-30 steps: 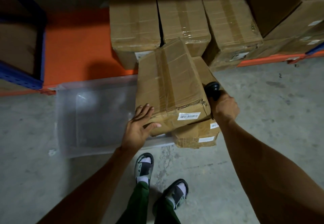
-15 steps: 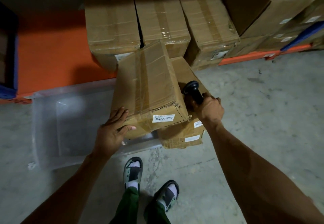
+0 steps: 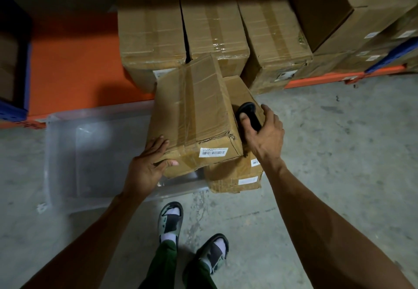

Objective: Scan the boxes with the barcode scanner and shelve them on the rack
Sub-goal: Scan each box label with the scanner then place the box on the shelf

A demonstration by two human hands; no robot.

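Observation:
A taped cardboard box (image 3: 196, 112) with a white barcode label (image 3: 213, 152) on its near face lies tilted, propped on a second cardboard box (image 3: 235, 175) and the edge of a clear plastic bin (image 3: 67, 157). My left hand (image 3: 149, 164) presses flat against the tilted box's near left corner. My right hand (image 3: 263, 135) grips a black barcode scanner (image 3: 250, 114) against the box's right side, its head pointing away from me. Three boxes (image 3: 212, 31) stand side by side on the orange rack shelf (image 3: 72, 62) just behind.
More cardboard boxes (image 3: 371, 22) are stacked at the right on the rack, above an orange beam (image 3: 321, 78). A blue rack upright (image 3: 15, 108) stands at the far left. Grey concrete floor (image 3: 339, 153) lies to the right. My sandalled feet (image 3: 192, 239) stand just below the boxes.
My left hand has slid a little along the tilted box's near corner. My right hand has turned so its thumb lies over the scanner. The box stays tilted in place.

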